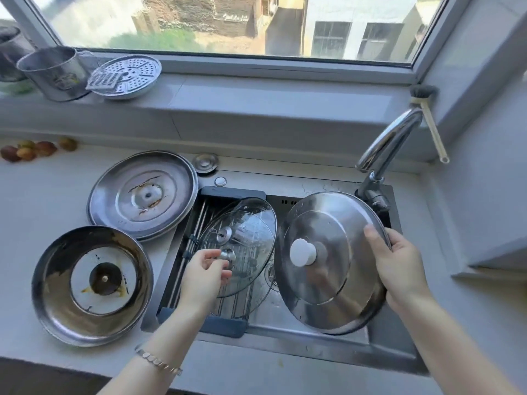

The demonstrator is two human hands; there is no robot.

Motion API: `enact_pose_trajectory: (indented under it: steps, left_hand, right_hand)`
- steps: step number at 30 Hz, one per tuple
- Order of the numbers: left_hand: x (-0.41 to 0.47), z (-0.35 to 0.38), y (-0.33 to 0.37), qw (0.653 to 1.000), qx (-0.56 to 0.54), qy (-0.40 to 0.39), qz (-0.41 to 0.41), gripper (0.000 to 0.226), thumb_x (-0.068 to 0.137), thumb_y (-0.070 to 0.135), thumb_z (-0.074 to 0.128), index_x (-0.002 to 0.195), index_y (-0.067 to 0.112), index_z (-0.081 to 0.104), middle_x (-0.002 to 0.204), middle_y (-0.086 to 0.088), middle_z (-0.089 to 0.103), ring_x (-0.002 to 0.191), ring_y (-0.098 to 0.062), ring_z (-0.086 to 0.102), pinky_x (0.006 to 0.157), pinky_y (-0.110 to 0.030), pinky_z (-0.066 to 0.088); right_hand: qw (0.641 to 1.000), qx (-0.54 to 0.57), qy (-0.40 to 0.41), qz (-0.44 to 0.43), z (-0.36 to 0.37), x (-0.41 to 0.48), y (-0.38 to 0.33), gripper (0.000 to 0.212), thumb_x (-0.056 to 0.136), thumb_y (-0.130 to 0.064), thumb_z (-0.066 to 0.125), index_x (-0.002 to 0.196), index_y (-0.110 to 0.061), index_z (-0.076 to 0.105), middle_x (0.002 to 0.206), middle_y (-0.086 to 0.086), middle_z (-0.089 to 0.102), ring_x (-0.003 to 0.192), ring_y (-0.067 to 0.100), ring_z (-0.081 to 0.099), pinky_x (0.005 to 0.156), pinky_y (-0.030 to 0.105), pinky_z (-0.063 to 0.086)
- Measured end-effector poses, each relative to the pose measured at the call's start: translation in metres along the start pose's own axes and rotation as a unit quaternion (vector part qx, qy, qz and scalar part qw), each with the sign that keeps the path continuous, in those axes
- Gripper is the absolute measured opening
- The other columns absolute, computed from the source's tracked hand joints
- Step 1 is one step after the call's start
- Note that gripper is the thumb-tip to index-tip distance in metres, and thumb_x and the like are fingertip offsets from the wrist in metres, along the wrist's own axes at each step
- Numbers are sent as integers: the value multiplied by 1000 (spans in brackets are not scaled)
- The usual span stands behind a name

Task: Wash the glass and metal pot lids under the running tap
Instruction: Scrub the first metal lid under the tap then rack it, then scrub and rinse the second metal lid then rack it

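Observation:
My right hand (397, 263) grips the right rim of a steel lid with a white knob (328, 252), holding it tilted over the sink (328, 349). My left hand (204, 270) pinches the metal knob of a glass lid (242, 266) that lies on the drain rack (199, 212) in the sink's left half. A second glass lid (251, 215) lies beneath it. On the counter to the left rest two inverted metal lids: a large flat one (142, 195) and a stained one (91, 286). The chrome tap (385, 146) curves at the sink's back right; no water stream shows.
A steel bucket (54, 72), a perforated steamer plate (128, 76) and a grater sit on the windowsill. Small fruits (28, 151) lie at the counter's far left. A dish brush (427, 121) leans in the right corner. A small sink cap (205, 162) sits behind the rack.

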State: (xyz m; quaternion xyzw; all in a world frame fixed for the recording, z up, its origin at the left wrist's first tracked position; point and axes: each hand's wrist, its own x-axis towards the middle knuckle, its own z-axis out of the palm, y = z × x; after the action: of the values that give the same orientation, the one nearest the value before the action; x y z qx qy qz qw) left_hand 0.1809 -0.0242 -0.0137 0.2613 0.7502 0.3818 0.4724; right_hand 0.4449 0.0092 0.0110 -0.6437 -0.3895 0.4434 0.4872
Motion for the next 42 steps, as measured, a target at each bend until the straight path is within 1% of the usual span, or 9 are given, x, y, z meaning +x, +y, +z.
enact_pose_trajectory:
  steps: [6,10,18,24,28,32,38,40,42]
  left_hand:
    - [18,-39,-16,998,-39,34,-23,15,91,3,48,102,11,53,86,-7,61,69,-17,58,65,-28,49]
    - [25,-52,-21,998,-40,35,-31,16,91,1,47,104,8,53,87,-6,61,71,-18,59,66,-28,49]
    - [33,-74,-23,999,-21,33,-24,16,91,3,47,103,11,53,94,-11,61,69,-17,60,76,-36,50]
    - [35,-85,-30,999,-18,30,-31,16,92,4,45,104,11,52,88,-5,60,70,-15,59,72,-30,50]
    - [37,-90,-32,999,-18,24,-30,15,92,5,45,102,14,52,88,-3,60,71,-14,59,69,-27,49]
    - [42,-93,-35,999,-19,32,-29,13,92,5,45,99,13,53,87,-5,60,69,-15,58,69,-29,48]
    - [46,-98,-39,993,115,2,26,18,92,7,44,103,16,55,95,1,61,79,-13,60,82,-35,48]
    - [57,-108,-36,933,304,4,192,22,85,7,55,105,14,61,99,2,63,90,-16,60,81,-28,48]
    - [79,-120,-26,746,529,31,402,40,63,17,80,100,15,67,102,2,68,98,-20,65,82,-27,52]
  right_hand:
    - [987,-86,-67,-120,34,-29,-71,15,89,-25,59,77,-20,66,71,2,65,63,10,55,59,16,44]
    - [983,-64,-105,-134,74,-34,-90,16,90,-24,57,80,-15,65,73,5,65,64,9,55,61,20,46]
    - [993,6,-74,93,162,-14,17,25,93,-29,53,79,-10,61,73,7,56,70,20,49,65,32,41]
    - [985,-22,-61,158,185,-28,69,29,94,-35,50,92,-7,59,74,-3,57,72,14,50,76,31,40]
    - [971,-181,-111,105,188,-38,69,27,96,-36,44,89,-11,51,79,-3,53,81,21,50,71,31,36]
    - [885,-446,-131,40,178,-34,60,41,93,-47,41,102,-8,50,104,8,47,89,31,54,75,36,43]
    - [859,-477,-184,22,168,-28,45,44,91,-28,49,131,-12,38,125,9,43,106,29,55,78,33,43]
    - [862,-464,-204,-9,167,-28,38,42,91,-26,48,131,-16,41,124,6,48,107,23,54,77,30,40]
    - [862,-455,-221,-30,168,-27,34,36,90,-24,48,125,-17,49,117,2,56,106,18,54,81,29,41]
